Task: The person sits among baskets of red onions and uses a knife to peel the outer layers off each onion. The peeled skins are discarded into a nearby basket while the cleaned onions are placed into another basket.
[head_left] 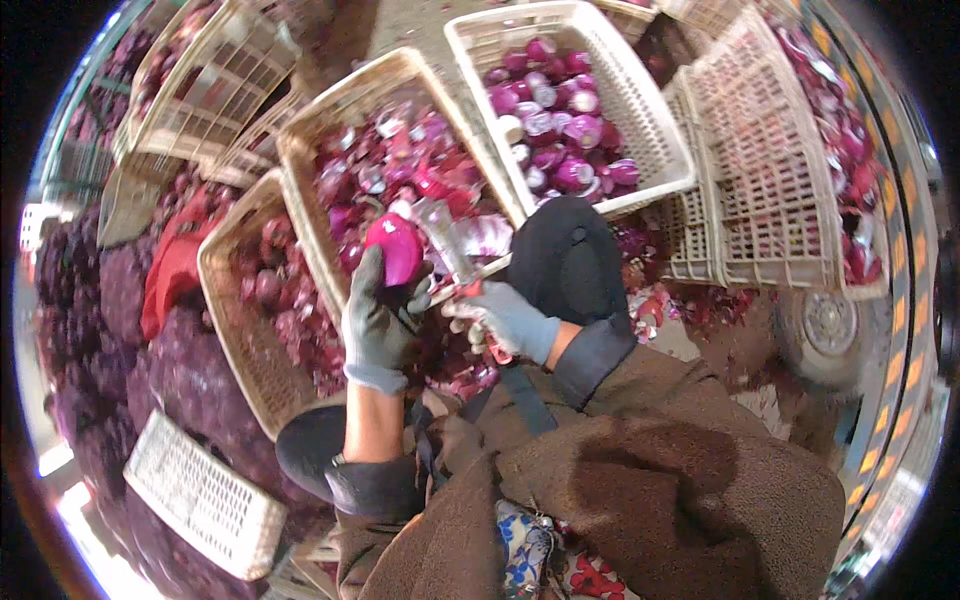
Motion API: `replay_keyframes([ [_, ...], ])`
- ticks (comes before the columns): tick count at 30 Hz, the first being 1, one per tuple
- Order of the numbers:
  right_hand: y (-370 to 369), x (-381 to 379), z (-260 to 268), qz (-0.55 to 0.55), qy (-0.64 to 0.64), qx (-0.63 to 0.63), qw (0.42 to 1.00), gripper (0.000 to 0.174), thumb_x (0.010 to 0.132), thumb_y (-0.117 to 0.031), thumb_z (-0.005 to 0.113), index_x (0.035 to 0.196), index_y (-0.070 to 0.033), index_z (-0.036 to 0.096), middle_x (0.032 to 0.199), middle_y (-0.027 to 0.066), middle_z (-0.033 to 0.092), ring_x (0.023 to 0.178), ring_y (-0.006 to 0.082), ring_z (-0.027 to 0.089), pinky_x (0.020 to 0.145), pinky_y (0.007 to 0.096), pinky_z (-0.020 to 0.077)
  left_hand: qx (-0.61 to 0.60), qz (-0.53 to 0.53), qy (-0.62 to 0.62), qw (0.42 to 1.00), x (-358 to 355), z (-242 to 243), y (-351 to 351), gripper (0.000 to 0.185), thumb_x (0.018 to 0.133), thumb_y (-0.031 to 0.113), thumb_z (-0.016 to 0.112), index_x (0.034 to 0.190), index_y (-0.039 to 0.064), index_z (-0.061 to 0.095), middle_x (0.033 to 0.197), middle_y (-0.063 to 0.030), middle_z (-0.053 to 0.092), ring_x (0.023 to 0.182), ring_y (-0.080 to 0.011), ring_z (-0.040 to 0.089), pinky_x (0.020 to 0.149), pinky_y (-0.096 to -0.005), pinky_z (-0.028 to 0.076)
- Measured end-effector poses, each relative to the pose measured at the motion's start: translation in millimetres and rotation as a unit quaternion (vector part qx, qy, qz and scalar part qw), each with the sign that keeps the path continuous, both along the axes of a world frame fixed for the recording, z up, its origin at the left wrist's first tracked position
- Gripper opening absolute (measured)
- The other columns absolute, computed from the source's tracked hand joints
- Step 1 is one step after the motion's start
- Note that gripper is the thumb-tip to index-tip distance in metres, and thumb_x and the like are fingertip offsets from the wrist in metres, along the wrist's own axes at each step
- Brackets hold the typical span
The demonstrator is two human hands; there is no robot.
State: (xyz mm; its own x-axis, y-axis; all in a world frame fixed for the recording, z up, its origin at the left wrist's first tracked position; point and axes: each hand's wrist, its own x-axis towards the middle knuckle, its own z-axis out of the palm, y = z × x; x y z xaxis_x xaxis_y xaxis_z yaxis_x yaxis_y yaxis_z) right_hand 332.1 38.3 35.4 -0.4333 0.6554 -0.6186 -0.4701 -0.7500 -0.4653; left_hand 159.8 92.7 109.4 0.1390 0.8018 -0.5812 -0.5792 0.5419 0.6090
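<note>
My left hand (381,319), in a grey work glove, holds a peeled red onion (396,247) with a smooth magenta surface. In my gloved right hand (501,319) is a knife (444,238) with a red handle and a broad blade, which points up and left past the onion's right side. Both hands are over the near end of a plastic crate (300,154) filled with onion skins and scraps (405,157). Whether the blade touches the onion I cannot tell.
Ahead on the right, a white crate (652,142) holds peeled onions (559,127). A crate (240,360) of onions and skins stands left. Beyond it lie mesh sacks of onions (195,375) and an upturned white basket (202,491). Crates (765,142) and a wheel (829,322) are on the right.
</note>
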Motion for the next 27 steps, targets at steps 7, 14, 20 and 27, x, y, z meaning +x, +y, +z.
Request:
replay_keyframes([
  [7, 7, 3, -9, -0.045, 0.005, -0.047, 0.998, 0.015, 0.093, -0.020, 0.067, 0.094, -0.006, 0.063, 0.076, 0.0070, 0.060, 0.047, 0.0150, 0.048, 0.044, 0.0328, 0.0409, 0.296, -0.112, -0.091, 0.944, 83, 15, 94, 0.059, 0.099, 0.028, 0.050, 0.144, -0.007, 0.033, 0.141, -0.0296, 0.044, 0.130, -0.0398, 0.047, 0.110, -0.0476, 0.039],
  [14, 7, 2, -7, -0.015, -0.003, -0.043, 0.999, 0.023, 0.091, -0.024, 0.071, 0.100, -0.006, 0.062, 0.080, 0.0061, 0.062, 0.053, 0.0129, 0.055, 0.047, 0.0281, 0.0448, 0.260, -0.056, 0.038, 0.963, -39, -8, 33, 0.064, 0.099, 0.029, 0.050, 0.147, -0.007, 0.029, 0.143, -0.0274, 0.042, 0.131, -0.0367, 0.046, 0.112, -0.0464, 0.037],
  [20, 17, -7, 17, 0.010, -0.082, 0.034, 0.996, 0.018, 0.095, -0.018, 0.063, 0.103, -0.003, 0.056, 0.081, 0.0089, 0.061, 0.056, 0.0151, 0.057, 0.047, 0.0308, 0.0479, 0.003, 0.241, 0.106, 0.965, -222, -48, -64, 0.044, 0.099, 0.028, 0.052, 0.130, -0.003, 0.051, 0.125, -0.0252, 0.058, 0.121, -0.0384, 0.053, 0.105, -0.0490, 0.043],
  [27, 56, -35, 29, -0.044, -0.279, 0.313, 0.907, 0.023, 0.096, -0.014, 0.061, 0.117, -0.004, 0.059, 0.090, 0.0025, 0.064, 0.063, 0.0108, 0.063, 0.053, 0.0231, 0.0504, 0.057, 0.351, 0.125, 0.926, -355, -65, -125, 0.034, 0.098, 0.026, 0.053, 0.120, 0.000, 0.056, 0.114, -0.0225, 0.061, 0.108, -0.0389, 0.059, 0.099, -0.0487, 0.046],
])
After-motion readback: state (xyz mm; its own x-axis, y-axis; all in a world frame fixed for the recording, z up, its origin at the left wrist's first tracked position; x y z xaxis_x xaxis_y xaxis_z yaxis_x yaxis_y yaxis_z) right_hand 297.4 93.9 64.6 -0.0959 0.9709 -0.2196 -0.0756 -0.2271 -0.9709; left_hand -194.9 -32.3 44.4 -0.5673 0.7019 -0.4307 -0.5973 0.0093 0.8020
